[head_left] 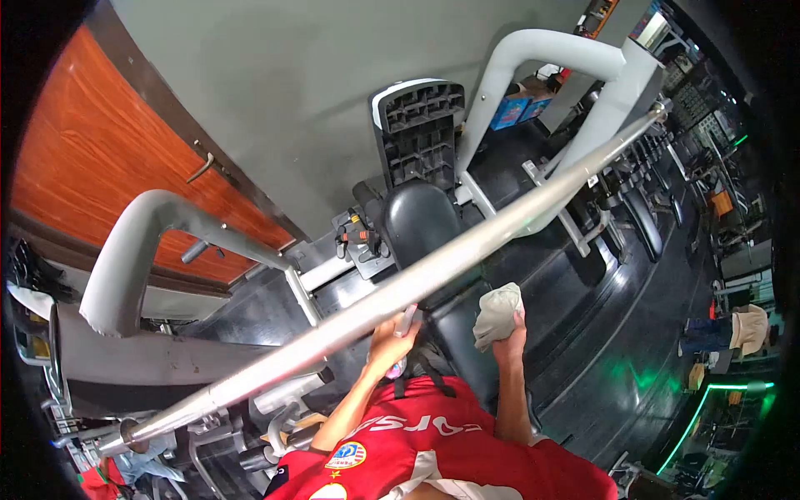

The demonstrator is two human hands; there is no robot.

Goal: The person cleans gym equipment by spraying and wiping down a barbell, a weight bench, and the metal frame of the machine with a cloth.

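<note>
My left hand point(393, 344) is closed around a bottle-like thing with a pale grey top point(407, 320); a pink and blue patch shows below my fingers. My right hand point(510, 340) grips a crumpled beige cloth point(498, 315), bunched above my fingers. A long metal barbell point(400, 292) crosses the view diagonally, just beyond my left hand. Under the bar, a black padded bench point(421, 221) extends away from me. The cloth hangs over the bench's right edge in this view.
Thick grey frame uprights stand at left point(137, 258) and right point(575, 137). A wooden door point(125, 158) is at the left. Gloves with orange marks point(357, 236) lie beside the bench. Dumbbells on a rack point(637, 179) and a person point(742, 329) are at the right.
</note>
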